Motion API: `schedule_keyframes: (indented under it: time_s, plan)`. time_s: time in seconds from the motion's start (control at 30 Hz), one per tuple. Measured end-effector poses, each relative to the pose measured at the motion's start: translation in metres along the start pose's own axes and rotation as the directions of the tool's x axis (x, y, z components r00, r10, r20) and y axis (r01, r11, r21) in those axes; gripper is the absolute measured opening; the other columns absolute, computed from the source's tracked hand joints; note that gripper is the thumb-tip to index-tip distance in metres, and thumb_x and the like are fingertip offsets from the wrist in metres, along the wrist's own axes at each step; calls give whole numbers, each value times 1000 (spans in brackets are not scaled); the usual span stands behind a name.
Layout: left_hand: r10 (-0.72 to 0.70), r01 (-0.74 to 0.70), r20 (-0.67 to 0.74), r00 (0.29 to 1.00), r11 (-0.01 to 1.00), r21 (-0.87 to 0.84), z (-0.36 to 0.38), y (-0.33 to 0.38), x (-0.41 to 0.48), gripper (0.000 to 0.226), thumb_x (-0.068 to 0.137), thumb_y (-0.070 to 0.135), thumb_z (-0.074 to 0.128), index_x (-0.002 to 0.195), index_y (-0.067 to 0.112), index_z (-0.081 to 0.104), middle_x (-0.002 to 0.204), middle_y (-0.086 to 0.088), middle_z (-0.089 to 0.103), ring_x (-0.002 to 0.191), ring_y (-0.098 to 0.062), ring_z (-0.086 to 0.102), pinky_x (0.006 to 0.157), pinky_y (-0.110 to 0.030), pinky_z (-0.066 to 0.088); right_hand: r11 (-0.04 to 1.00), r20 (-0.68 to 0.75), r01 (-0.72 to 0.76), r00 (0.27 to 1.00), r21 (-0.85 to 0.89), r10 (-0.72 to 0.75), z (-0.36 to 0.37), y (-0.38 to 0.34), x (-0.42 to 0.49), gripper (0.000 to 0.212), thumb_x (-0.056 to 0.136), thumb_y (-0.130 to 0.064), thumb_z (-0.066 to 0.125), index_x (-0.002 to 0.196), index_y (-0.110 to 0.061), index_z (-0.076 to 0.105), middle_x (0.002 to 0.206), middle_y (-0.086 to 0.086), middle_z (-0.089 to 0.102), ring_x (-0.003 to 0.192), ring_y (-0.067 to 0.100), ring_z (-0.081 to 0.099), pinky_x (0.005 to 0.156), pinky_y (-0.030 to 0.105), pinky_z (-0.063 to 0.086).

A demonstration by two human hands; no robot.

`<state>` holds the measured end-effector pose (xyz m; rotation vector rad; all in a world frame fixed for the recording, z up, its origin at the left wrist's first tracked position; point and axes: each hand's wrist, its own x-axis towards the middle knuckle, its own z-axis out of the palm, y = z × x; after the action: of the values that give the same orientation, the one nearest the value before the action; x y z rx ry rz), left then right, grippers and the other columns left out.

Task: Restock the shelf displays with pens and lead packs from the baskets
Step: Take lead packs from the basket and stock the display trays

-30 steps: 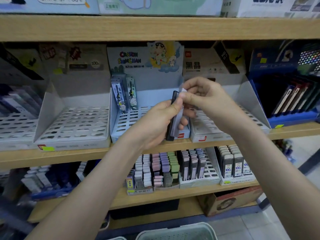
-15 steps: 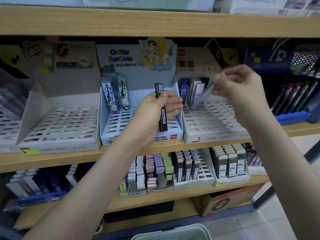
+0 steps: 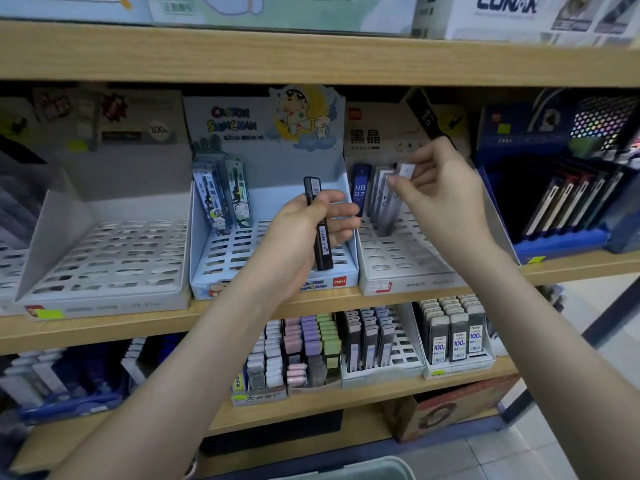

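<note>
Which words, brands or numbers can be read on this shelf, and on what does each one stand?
"CRAYON SHINCHAN": header of the light blue display.
"deli": front of that display.
"黑晶": header of the white display.
"HB 07": blue lead pack in the white display.
"100": grey display header; dark packs on the lower shelf.
"CON...": white box on top, rest blurred.
Unreadable: black pack in the left hand, pale pack in the right hand.

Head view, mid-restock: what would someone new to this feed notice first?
Two bare hands at mid-frame, before the middle shelf. The left hand grips a black lead pack upright in front of the cartoon-printed display, while the right hand pinches a pale pack by the standing packs at the back of the grey slotted tray beside it.
</note>
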<state>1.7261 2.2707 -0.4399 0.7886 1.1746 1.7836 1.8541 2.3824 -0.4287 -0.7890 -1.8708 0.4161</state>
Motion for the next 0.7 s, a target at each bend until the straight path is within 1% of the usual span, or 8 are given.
schedule_keyframes:
  time_s: [0.07, 0.17, 0.2, 0.3, 0.43, 0.53, 0.6, 0.7]
  plan:
    - [-3, 3, -1, 1000, 1000, -4, 0, 0, 0, 26, 105, 14, 35, 98, 7, 59, 84, -7, 70, 70, -13, 68, 70, -24, 57, 1000, 14, 29, 999, -6, -29, 2, 0, 0, 23, 84, -20, 72, 91, -17, 50, 81, -5, 52, 67, 5, 52, 61, 11, 42]
    - [-5, 5, -1, 1000, 1000, -8, -1, 0, 1, 26, 105, 14, 35, 97, 7, 59, 83, -7, 70, 69, -13, 69, 69, -23, 58, 1000, 33, 10, 999, 5, -10, 5, 6, -1, 22, 83, -19, 73, 90, -16, 52, 80, -5, 52, 69, 7, 52, 65, 19, 45]
    - [-5, 5, 1, 1000, 1000, -8, -1, 1, 0, 26, 105, 14, 35, 98, 7, 59, 83, -7, 70, 69, -13, 69, 69, -23, 58, 1000, 52, 8, 999, 10, -9, 5, 8, -2, 21, 83, -18, 72, 90, -16, 53, 81, -4, 53, 69, 7, 52, 65, 18, 45]
    - [-9, 9, 14, 1000, 1000, -13, -2, 2, 0, 25, 105, 14, 36, 99, 6, 59, 84, -7, 71, 70, -13, 69, 68, -23, 58, 999, 143, 52, 988, 2, -52, 6, 12, -4, 12, 88, -14, 66, 95, -16, 56, 89, 1, 56, 75, 2, 50, 65, 7, 39]
    - [-44, 45, 65, 997, 999, -21, -3, 5, -2, 27, 105, 16, 35, 103, 4, 59, 81, -6, 71, 63, -13, 65, 59, -21, 55, 996, 190, 94, 977, -1, -92, 1, 13, -3, 9, 93, -8, 56, 99, -14, 59, 97, -1, 56, 81, -2, 49, 67, 2, 35]
    - [-88, 88, 81, 993, 996, -4, -2, 5, -3, 32, 104, 23, 35, 101, 5, 62, 75, -4, 69, 53, -11, 50, 48, -19, 42, 992, 226, 128, 967, -18, -121, -1, 16, -2, 13, 93, -2, 53, 102, -9, 60, 99, -1, 55, 82, -1, 48, 69, 1, 33]
    - [-115, 117, 81, 990, 993, -23, 0, 6, -4, 37, 104, 29, 34, 98, 6, 63, 69, -3, 65, 51, -10, 43, 46, -18, 35, 984, 235, 169, 960, -52, -153, -1, 19, -3, 19, 93, 1, 51, 106, -8, 61, 102, 0, 55, 84, 6, 48, 72, 1, 32]
    - [-127, 134, 90, 988, 988, -77, 3, 7, -5, 39, 104, 32, 34, 95, 6, 62, 65, -2, 61, 51, -10, 47, 48, -19, 39, 979, 246, 190, 955, -78, -166, -4, 22, -5, 28, 91, 5, 49, 113, -10, 61, 102, -2, 53, 91, 7, 46, 75, 0, 31]
